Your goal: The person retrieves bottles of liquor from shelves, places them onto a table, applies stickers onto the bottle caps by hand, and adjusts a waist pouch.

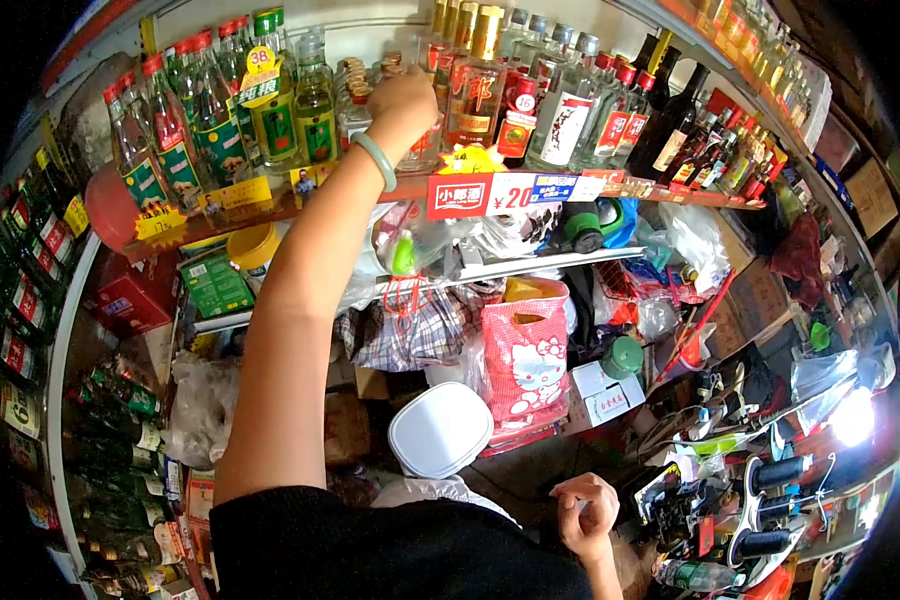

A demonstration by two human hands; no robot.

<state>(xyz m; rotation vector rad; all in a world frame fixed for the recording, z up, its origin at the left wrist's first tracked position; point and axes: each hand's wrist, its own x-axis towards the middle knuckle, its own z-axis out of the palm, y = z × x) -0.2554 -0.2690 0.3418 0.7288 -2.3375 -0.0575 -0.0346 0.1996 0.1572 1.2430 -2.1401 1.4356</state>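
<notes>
My left hand (403,105), with a pale green bangle (374,162) on its wrist, reaches up to the liquor shelf. Its fingers look closed around the upper part of a clear glass bottle (425,152), though the fingertips are partly hidden. Just right of it stands a gold-capped bottle (473,100) with red lettering. Small lidded jars (354,112) sit close on its left. Low at the right, my right hand (586,512) is held in the air with loosely curled fingers, and nothing shows in it.
Red-capped bottles (215,120) line the shelf's left, dark bottles (678,120) its right. Price tags (510,196) run along the shelf edge (300,208). Below are a pink cartoon bag (526,360), a plaid bag (415,330), a white-lidded bin (440,430) and thread spools (778,472).
</notes>
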